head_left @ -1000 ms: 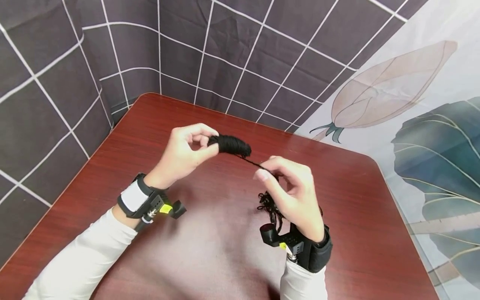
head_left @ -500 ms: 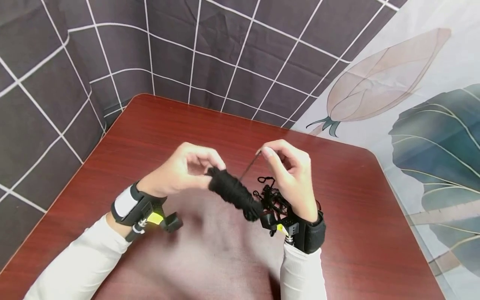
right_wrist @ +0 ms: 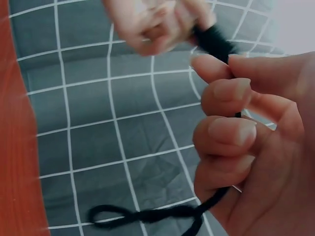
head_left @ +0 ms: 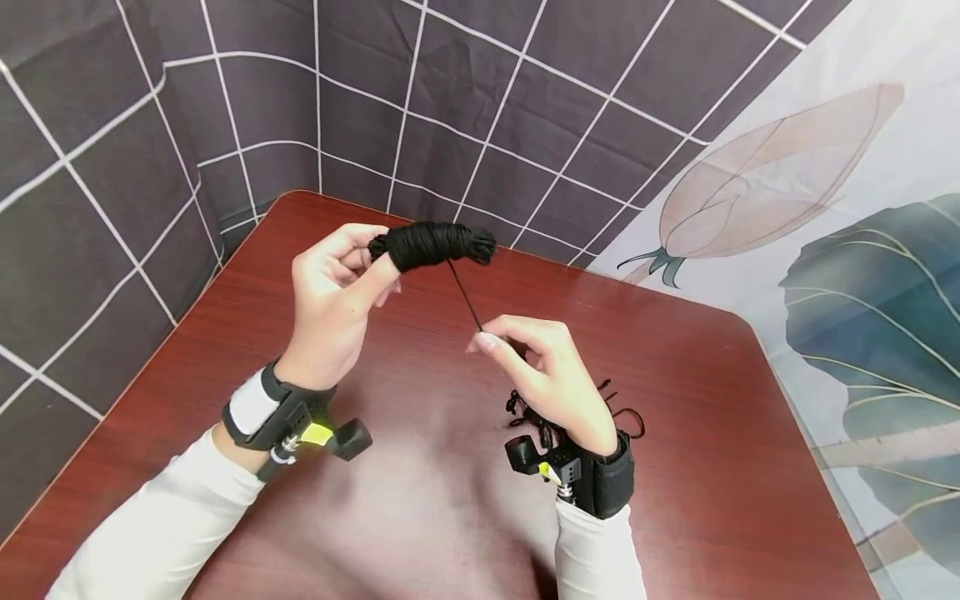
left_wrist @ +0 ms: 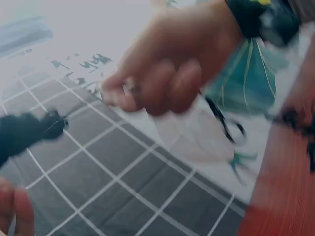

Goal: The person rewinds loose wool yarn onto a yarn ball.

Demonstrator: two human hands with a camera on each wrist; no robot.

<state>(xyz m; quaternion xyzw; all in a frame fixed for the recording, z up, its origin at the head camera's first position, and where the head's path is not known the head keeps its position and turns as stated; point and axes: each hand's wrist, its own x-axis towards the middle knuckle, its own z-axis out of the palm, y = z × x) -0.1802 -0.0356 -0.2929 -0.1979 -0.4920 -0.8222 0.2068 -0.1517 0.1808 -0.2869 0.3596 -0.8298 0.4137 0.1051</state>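
A bundle of black cord (head_left: pixel 427 244), wound tightly round its middle with looped ends, is pinched at its left end by my left hand (head_left: pixel 326 292). From the bundle's underside a single strand slants down to my right hand (head_left: pixel 551 367), whose thumb and forefinger pinch it. In the right wrist view the strand runs through the curled fingers of the right hand (right_wrist: pixel 241 128), and a twisted loop of cord (right_wrist: pixel 147 215) hangs below. The left wrist view is blurred; the bundle (left_wrist: pixel 29 130) shows at its left edge.
Loose, tangled cord (head_left: pixel 536 421) is partly hidden behind the right hand and wrist, over the reddish-brown table (head_left: pixel 420 500). A dark grid-patterned cloth (head_left: pixel 360 100) stands behind the table, and a white cloth with printed leaves (head_left: pixel 862 275) lies along the right.
The left hand dipped with the bundle, its free end tilting down, then rose to a higher, nearly level hold. The right hand went up, then came down and left, still pinching the strand.
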